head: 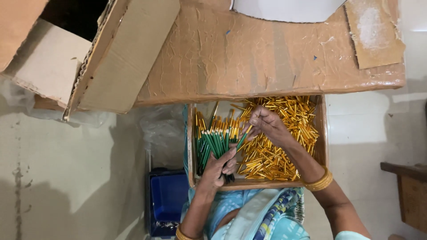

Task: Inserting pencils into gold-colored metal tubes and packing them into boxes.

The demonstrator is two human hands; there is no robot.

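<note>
Green pens are being fanned in the left hand, fingers wrapped tight, over the tray. Right hand is pinching one gold cap; seating it straight on a tip seems best.

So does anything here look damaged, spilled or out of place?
Nothing spilled. The brown table top is wrinkled, with its covering peeling near the far right corner. The gold caps lie jumbled inside the tray; the left hand holds a neat bundle of green pens.

left hand gripping green pen bundle, right hand over gold caps, wooden tray
</note>
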